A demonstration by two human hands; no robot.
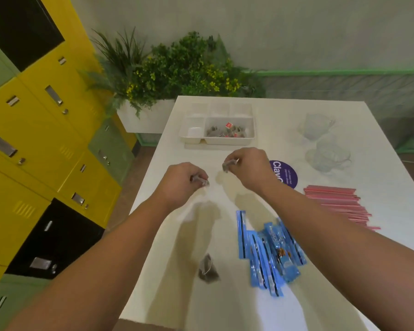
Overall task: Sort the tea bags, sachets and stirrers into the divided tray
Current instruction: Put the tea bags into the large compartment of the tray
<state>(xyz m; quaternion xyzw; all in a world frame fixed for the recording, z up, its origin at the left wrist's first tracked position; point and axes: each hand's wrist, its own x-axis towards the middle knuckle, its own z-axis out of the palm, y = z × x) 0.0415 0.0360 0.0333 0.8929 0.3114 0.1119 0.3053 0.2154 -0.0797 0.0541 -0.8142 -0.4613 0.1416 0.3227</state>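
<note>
Head view: at the centre of the frame, above the white table (225,306), the left hand (184,180) pinches one tea bag (200,181) in curled fingers, and just to its right the right hand (246,168) pinches another tea bag (227,165) the same way. Higher in the frame sits the divided tray (216,140), its large lower-right compartment holding a heap of tea bags (227,131). Low in the centre a loose tea bag (208,268) lies on the table, blue sachets (270,252) to its right and pink stirrers (337,204) at the right edge, well apart from the tray.
</note>
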